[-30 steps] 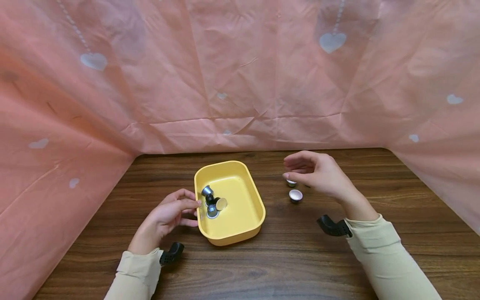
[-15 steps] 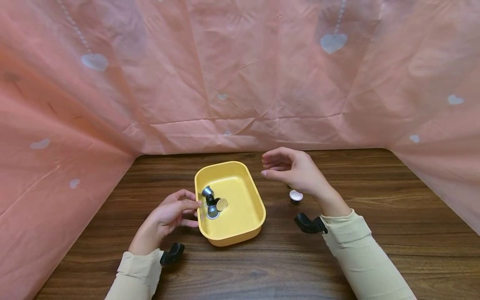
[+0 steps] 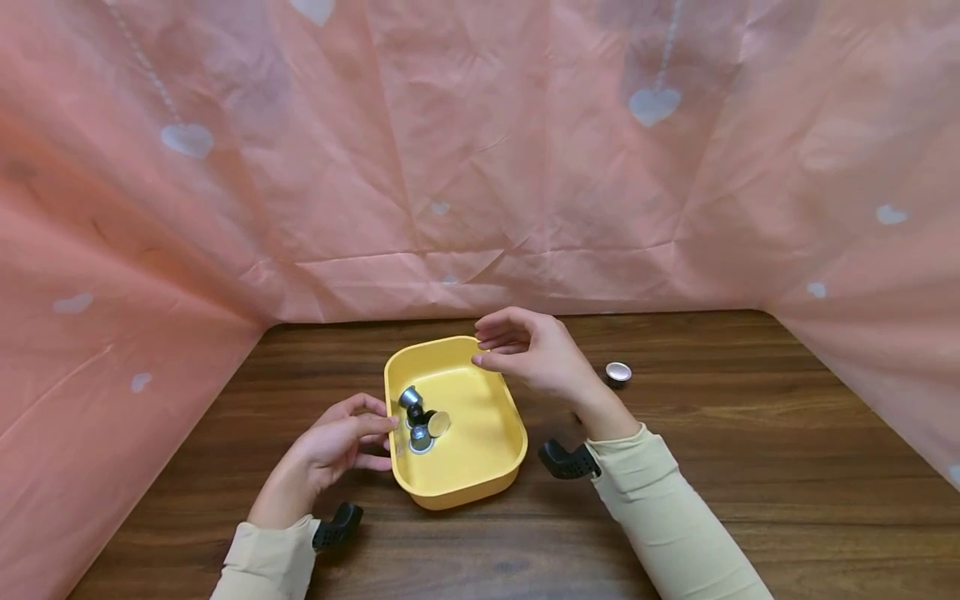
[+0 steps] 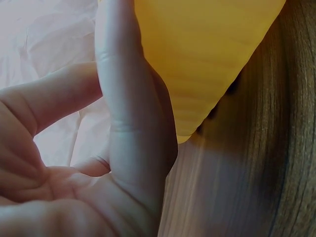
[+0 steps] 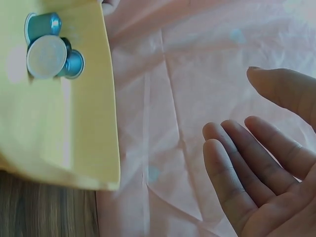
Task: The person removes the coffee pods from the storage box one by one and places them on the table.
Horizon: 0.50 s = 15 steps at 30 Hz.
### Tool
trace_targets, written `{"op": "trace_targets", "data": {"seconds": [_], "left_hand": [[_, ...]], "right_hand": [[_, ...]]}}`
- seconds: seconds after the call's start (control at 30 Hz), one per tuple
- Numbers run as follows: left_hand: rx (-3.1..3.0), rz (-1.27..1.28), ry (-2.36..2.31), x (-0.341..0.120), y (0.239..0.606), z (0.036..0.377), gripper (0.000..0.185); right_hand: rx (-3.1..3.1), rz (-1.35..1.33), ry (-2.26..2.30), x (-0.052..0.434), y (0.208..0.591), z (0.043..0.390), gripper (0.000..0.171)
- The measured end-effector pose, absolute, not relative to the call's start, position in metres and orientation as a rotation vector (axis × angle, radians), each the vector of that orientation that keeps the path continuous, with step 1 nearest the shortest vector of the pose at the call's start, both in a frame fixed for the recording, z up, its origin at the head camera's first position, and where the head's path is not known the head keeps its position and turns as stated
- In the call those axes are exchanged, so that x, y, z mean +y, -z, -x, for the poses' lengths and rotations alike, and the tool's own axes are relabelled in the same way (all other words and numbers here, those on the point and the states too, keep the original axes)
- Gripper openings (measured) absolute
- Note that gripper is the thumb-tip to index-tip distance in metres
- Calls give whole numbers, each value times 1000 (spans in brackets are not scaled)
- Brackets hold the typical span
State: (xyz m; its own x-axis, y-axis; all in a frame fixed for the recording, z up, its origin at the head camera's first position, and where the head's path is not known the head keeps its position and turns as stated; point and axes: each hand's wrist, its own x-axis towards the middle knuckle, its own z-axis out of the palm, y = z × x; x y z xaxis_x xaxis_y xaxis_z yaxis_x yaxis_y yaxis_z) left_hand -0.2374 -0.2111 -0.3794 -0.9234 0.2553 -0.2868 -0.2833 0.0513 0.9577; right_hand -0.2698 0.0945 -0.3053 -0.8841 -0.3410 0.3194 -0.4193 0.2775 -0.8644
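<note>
Only the right wrist view shows your right hand (image 3: 536, 354) empty, thumb and fingers apart, near the tray (image 3: 480, 433). Your left hand (image 3: 333, 446) pinches the tray's left wall, capsules (image 3: 438, 425) inside.

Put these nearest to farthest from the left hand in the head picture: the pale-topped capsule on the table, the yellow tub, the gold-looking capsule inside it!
1. Yellow tub: touching the left hand.
2. Gold-looking capsule: inside the tub, toward its left side.
3. Pale-topped capsule: on the table, right of the tub.
</note>
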Motion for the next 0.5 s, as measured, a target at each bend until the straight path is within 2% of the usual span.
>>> {"op": "trace_targets", "data": {"seconds": [0.5], "left_hand": [[1951,4,-1944,-211,385,241,21]], "right_hand": [[-2378,-704,-1867,59,307,281,39]]}}
